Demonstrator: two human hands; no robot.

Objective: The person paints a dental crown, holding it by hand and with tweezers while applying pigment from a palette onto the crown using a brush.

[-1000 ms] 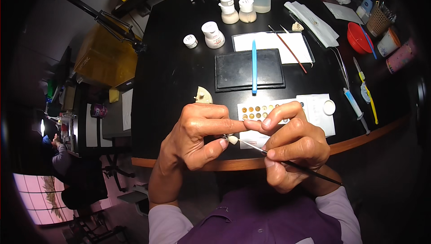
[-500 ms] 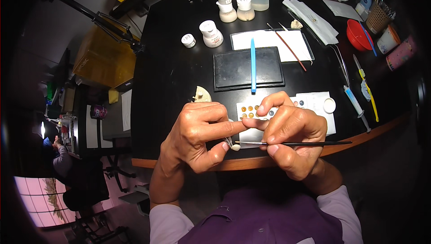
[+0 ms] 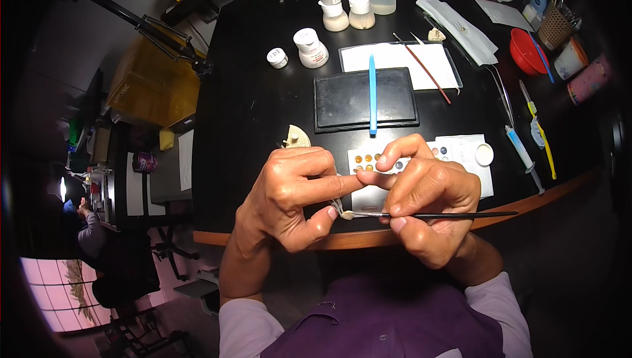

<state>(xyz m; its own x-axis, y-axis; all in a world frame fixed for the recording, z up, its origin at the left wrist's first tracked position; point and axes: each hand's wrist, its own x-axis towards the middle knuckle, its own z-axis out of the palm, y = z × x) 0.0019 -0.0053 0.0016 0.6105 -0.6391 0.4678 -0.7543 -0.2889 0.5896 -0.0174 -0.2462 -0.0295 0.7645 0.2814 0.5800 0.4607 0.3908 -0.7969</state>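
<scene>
My left hand is closed round metal tweezers; only their thin prongs show below the fingers. A small cream tooth crown sits at the prong ends. My right hand pinches a fine paintbrush with a black handle, held level and pointing left. Its tip meets the crown's right side. The two index fingertips touch above the crown. Behind the hands lies a white palette with wells of amber and grey-blue paste, partly covered by the fingers.
A black case carries a blue stick. Behind it lie a white pad and a red-brown brush. White-capped jars stand left. A syringe and red bowl are right. A tan dental model sits beyond my left hand.
The brush has shifted slightly left and down, so its tip now touches the crown; before, it hovered just above it. My left hand has hardly moved.
</scene>
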